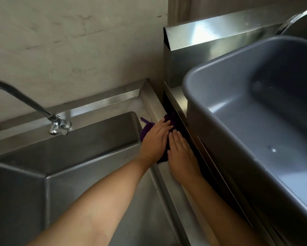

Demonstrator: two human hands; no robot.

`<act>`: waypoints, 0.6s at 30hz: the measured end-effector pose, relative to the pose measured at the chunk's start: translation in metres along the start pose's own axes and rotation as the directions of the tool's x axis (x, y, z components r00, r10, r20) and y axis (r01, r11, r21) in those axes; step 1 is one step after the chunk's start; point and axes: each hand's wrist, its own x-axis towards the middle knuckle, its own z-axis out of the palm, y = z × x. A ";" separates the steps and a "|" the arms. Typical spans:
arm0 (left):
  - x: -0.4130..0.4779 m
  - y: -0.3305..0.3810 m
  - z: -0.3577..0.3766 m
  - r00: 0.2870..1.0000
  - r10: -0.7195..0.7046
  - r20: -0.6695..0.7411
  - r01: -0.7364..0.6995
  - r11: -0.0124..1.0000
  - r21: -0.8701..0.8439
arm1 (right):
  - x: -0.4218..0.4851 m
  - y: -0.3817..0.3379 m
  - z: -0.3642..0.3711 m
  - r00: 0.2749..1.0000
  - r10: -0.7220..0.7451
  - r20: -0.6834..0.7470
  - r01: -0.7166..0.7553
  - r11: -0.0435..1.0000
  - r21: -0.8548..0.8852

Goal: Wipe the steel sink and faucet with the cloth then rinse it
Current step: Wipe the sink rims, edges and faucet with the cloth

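On the sink's (63, 157) right rim, purple cloth (170, 119) under both flat, spread hands: left hand (155, 141), right hand (180, 150)

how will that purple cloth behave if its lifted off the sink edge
The purple cloth would probably flop and drape: it lies bunched, a loose corner sticking out. It likely weighs little, being thin under the flat left hand and right hand. On the smooth steel sink rim it should slide easily.

We stood in what looked like a commercial kitchen's wash area: a deep steel sink (88, 139) with a gooseneck faucet (58, 124), steel counter and backsplash (211, 36), a large grey plastic tub (220, 96), all against a stained plaster wall (69, 41).
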 end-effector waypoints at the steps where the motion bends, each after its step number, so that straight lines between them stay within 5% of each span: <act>1: 0.005 -0.004 -0.001 1.000 0.001 0.000 -0.001 1.000 0.002 | 0.007 -0.001 0.001 1.000 0.003 -0.002 -0.003 1.000 -0.001; 18: 0.073 -0.064 -0.019 1.000 0.028 0.012 -0.028 1.000 0.011 | 0.086 -0.018 0.009 0.997 0.077 0.025 -0.073 0.987 -0.142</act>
